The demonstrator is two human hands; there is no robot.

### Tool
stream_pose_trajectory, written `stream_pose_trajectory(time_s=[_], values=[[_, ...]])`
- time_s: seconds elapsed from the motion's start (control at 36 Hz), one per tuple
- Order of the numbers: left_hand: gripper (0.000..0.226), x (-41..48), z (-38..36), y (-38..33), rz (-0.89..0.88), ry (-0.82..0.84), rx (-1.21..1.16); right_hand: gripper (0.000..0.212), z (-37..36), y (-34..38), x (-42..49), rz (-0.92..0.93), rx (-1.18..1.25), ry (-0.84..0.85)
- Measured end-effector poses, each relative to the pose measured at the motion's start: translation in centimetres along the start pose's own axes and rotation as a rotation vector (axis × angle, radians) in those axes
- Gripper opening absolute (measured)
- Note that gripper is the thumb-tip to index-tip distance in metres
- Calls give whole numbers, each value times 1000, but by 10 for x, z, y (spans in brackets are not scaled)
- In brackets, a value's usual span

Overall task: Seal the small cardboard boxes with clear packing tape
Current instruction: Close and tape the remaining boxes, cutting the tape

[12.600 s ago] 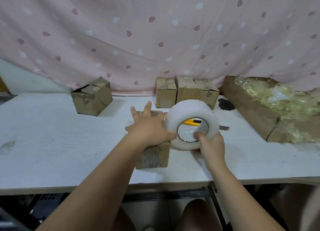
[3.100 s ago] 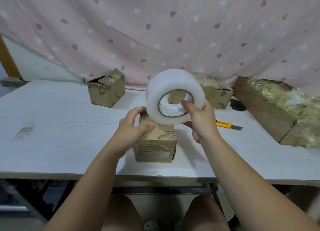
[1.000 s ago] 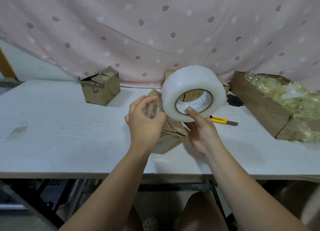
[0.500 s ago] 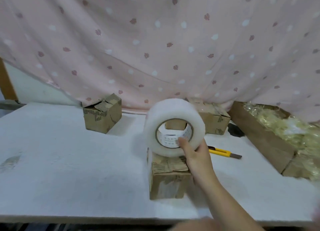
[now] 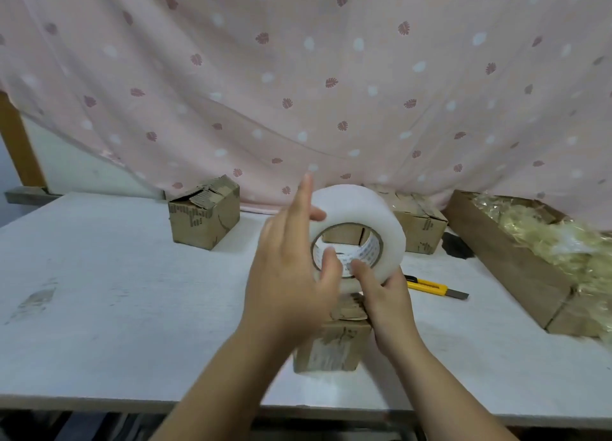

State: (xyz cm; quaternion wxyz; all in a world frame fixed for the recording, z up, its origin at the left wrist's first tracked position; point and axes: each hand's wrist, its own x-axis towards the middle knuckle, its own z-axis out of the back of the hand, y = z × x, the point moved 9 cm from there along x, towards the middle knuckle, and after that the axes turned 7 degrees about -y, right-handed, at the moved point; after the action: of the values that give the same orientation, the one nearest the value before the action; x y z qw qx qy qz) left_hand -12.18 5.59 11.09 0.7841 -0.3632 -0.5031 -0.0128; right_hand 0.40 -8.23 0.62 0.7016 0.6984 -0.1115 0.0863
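Note:
A wide roll of clear packing tape [image 5: 371, 215] hangs in the air above a small cardboard box [image 5: 334, 344] near the table's front edge. My right hand [image 5: 384, 295] grips the roll from below, with the thumb inside its core. My left hand [image 5: 291, 275] has come up at the roll's left side, fingers spread and mostly straight, the index finger pointing up and the thumb at the roll's front face. The left hand hides much of the box's top and left side.
Another small box [image 5: 203, 218] with ragged flaps stands at the back left, and more boxes [image 5: 420, 222] stand behind the roll. A yellow utility knife [image 5: 433, 288] lies to the right. A long carton of straw-coloured filler [image 5: 536, 258] lines the right side. A pink curtain hangs behind the white table [image 5: 116, 291].
My left hand, out of view half a second ago, has come back up against the roll's left side. The box stands flat on the table again after being tilted a second ago.

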Motion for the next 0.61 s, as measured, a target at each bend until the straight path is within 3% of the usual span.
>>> stream_pose_trajectory(time_s=[0.14, 0.22, 0.31, 0.39, 0.44, 0.53, 0.61], values=[[106, 0, -24, 46, 336, 73, -165, 15, 9, -3, 3, -44, -41, -100], [120, -19, -52, 65, 479, 332, -265, 14, 17, -12, 2, -138, 39, -127], [99, -31, -70, 68, 537, 528, -330, 35, 24, -22, -4, -182, 57, -157], [71, -31, -75, 62, 483, 608, -272, 51, 33, -21, -6, -152, 77, -202], [68, -29, -76, 61, 488, 608, -273, 48, 34, -19, -5, -138, 76, -190], [65, -30, -73, 65, 492, 567, -281, 25, 34, -21, 1, -159, 123, -174], [59, -30, -68, 77, 527, 516, -303, 21, 30, -23, 5, -183, 151, -155]])
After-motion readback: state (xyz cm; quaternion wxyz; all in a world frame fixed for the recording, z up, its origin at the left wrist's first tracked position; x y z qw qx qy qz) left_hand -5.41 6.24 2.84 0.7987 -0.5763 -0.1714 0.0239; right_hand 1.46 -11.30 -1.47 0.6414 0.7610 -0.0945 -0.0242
